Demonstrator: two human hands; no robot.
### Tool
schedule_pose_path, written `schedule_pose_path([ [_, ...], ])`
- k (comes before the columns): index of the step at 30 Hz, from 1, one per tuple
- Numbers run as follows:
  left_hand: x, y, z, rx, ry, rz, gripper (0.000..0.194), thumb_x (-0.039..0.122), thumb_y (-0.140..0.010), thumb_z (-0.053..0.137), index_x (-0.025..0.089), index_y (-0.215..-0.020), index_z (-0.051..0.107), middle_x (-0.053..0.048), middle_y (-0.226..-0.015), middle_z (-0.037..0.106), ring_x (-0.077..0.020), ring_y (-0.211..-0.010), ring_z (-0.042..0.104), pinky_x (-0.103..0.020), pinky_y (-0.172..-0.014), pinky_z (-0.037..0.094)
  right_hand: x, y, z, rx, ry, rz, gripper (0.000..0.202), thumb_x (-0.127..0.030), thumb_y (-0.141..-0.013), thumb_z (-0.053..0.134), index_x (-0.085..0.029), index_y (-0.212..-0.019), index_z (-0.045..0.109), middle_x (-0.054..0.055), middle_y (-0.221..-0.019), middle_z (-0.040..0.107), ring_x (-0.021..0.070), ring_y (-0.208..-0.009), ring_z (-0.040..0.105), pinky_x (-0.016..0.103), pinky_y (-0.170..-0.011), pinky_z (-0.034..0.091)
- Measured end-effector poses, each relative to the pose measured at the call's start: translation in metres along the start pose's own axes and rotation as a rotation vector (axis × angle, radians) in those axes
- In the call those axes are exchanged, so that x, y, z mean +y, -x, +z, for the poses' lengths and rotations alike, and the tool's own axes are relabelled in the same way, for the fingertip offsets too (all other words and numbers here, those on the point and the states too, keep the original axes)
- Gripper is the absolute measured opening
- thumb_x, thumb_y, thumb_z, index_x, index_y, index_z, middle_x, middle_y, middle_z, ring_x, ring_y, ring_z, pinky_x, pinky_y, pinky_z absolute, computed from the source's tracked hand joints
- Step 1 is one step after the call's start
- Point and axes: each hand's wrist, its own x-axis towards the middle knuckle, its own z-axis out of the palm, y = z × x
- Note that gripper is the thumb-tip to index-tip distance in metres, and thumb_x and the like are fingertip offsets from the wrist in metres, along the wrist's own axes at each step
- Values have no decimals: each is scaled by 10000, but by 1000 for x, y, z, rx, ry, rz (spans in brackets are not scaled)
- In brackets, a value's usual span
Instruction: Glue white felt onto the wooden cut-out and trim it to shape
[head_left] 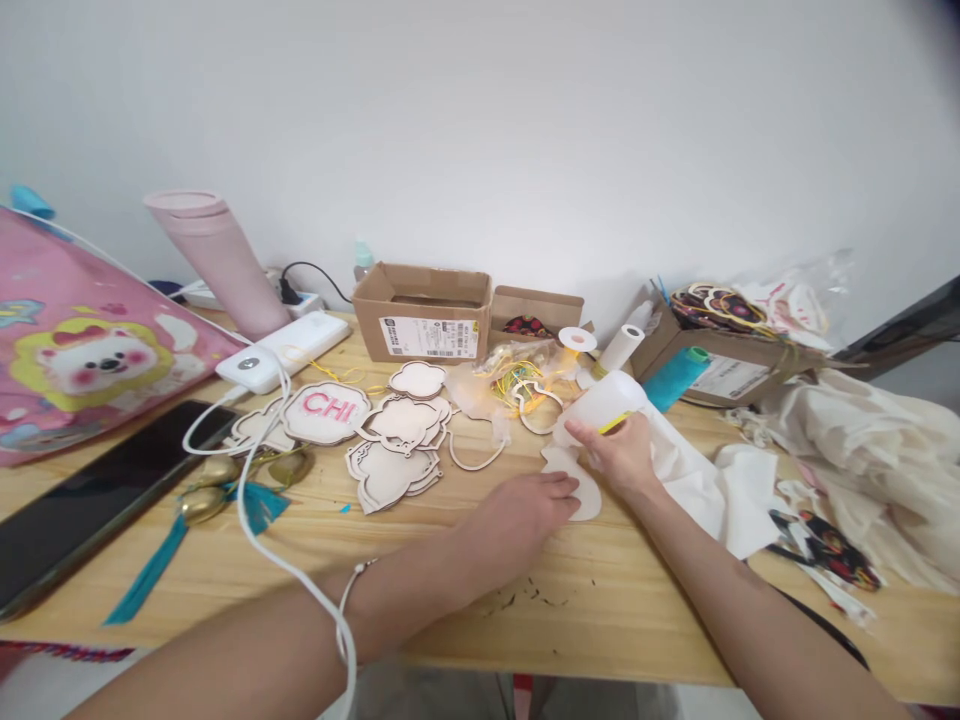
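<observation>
Right now, in the head view, your left hand (534, 515) lies flat with its fingertips on a pale cutout (587, 497), just right of centre in the frame, gripping nothing. Your right hand (624, 452) is curled around a white bottle (592, 402) beside it. White cloth (686, 470) lies farther right; wooden shapes (397, 470) lie left of centre, below a cardboard box (465, 338).

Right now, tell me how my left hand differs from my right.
The left hand lies palm down, fingers stretched onto a pale piece; the right hand is curled, with a yellow strip at its fingers. A bracelet circles the left hand's wrist; the right hand's wrist shows none. Both are ungloved and close together over the table.
</observation>
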Motion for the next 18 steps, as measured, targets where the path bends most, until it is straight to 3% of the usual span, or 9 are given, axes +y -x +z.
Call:
schedule_pose_path([
  [7, 3, 0, -4, 5, -25, -2, 325, 67, -796, 411, 105, -1076, 570, -113, -1233, 538, -171, -1191, 442, -297, -996, 351, 0, 3, 1, -72, 11, -9, 244, -336, -549, 706, -161, -572, 536, 10, -557, 597, 120, -503, 510, 267, -488, 464],
  [18, 1, 0, -2, 4, -47, 7, 327, 63, -796, 410, 92, -1083, 564, -122, -1220, 547, -179, -1176, 456, -293, -985, 359, -2, 2, -2, -75, -10, 29, 243, -336, -524, 715, -155, -599, 570, 23, -579, 624, 133, -513, 535, 273, -489, 476],
])
